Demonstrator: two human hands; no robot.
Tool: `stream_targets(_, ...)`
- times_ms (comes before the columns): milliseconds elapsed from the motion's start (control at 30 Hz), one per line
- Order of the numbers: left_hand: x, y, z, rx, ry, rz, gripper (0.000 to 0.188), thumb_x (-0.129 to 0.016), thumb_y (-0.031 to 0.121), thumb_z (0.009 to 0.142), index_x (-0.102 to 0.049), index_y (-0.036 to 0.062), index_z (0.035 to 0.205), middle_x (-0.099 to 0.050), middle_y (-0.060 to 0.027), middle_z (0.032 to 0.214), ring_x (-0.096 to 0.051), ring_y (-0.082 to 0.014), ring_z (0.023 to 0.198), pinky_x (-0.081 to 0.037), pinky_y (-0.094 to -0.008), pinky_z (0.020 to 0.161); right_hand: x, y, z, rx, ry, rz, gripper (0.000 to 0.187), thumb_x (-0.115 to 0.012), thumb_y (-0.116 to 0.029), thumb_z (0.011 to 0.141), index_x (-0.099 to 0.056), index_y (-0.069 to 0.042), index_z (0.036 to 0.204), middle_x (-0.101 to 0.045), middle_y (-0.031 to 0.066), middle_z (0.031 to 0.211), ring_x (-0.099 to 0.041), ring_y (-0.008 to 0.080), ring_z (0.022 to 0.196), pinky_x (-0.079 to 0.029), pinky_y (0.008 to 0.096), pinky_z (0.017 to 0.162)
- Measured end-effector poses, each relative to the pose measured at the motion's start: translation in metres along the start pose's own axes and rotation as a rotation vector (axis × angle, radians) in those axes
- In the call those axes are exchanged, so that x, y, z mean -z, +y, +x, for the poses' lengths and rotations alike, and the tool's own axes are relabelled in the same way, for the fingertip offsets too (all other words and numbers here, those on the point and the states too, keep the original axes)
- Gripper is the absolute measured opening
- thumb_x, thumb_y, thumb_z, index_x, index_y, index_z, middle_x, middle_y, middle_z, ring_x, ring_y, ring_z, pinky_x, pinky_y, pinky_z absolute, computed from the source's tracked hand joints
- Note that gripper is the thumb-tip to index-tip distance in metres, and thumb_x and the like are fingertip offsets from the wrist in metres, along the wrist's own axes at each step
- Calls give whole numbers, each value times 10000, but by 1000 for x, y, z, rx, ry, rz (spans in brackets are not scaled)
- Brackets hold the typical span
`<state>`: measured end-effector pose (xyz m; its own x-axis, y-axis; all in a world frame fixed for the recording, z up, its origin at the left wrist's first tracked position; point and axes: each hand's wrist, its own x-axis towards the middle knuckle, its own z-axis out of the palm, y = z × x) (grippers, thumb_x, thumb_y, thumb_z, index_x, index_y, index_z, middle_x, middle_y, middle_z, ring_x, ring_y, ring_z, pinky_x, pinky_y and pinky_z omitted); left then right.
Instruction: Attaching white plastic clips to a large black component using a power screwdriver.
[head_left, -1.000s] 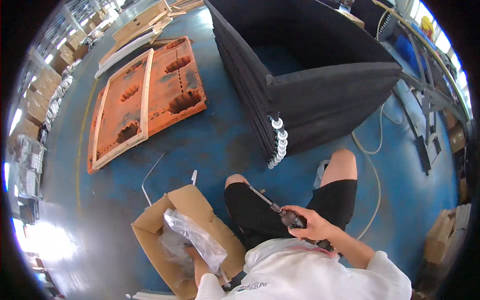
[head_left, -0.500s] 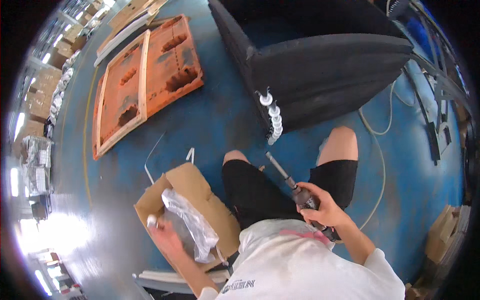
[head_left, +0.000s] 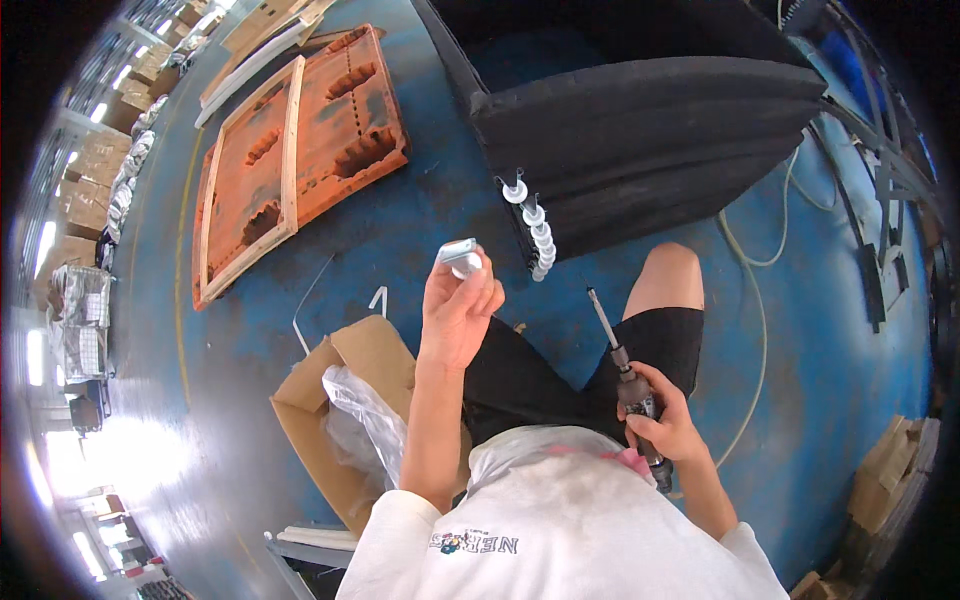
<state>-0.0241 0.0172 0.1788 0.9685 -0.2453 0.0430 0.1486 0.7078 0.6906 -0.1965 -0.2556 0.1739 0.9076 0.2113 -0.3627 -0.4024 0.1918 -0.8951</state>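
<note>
My left hand is raised in front of me, its fingers closed around a white wheel with a metal bracket. In my right hand is a dark power screwdriver, gripped by its body above my thigh, its long bit pointing away from me. Ahead stands a large black fabric-covered frame. A row of several similar white wheels runs along its near left edge, apart from both hands. Left of my legs sits an open cardboard box with a clear plastic bag in it.
An orange panel with wooden strips lies on the blue floor at the far left. A pale hose curves along the floor on the right. Metal framing stands at far right, and cardboard is stacked below it.
My left hand has moved from over the cardboard box up and right, carrying the white wheel. The power screwdriver in my right hand has swung more upright and shifted slightly right.
</note>
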Motion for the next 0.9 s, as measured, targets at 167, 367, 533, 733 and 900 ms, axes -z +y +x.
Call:
stream_targets(167,-17,-14,19,134,62,-46,210,-545,105,971,-595,17,1155,-583,-50,844,-399,-83,565,-311,-257,562,2,-2,0,-14,-14,18,656,-668,-58,806,-406,-21,1406,-595,86,902,-584,136,608,-505,279,566)
stream_targets(367,-37,-25,55,150,135,-153,210,-518,138,986,-593,14,1138,-654,-112,937,-409,-100,579,-322,-271,572,-1,-3,0,-29,-18,-36,724,-667,-59,761,-375,-15,1422,-604,120,885,-599,161,592,-518,294,539)
stream_targets(533,-48,-21,82,157,174,-135,182,-451,154,1023,-556,44,1123,-660,-170,1066,-416,-114,586,-373,-292,612,0,6,-4,-12,4,-60,728,-660,-46,750,-378,-13,1420,-606,122,884,-604,162,592,-517,289,539)
stream_targets(733,-41,-21,96,141,155,-136,227,-457,214,1042,-545,22,1126,-653,-199,1081,-429,-117,599,-380,-298,618,1,11,-6,13,8,-81,736,-643,-20,738,-376,-20,1424,-611,126,883,-610,170,579,-517,291,526)
stream_targets(900,-40,-23,98,95,197,144,271,-431,245,1057,-539,9,1132,-660,-190,938,-399,-108,545,-352,-282,571,1,9,-9,-53,58,24,765,-680,-69,742,-362,-30,1437,-618,133,878,-618,182,560,-521,299,507)
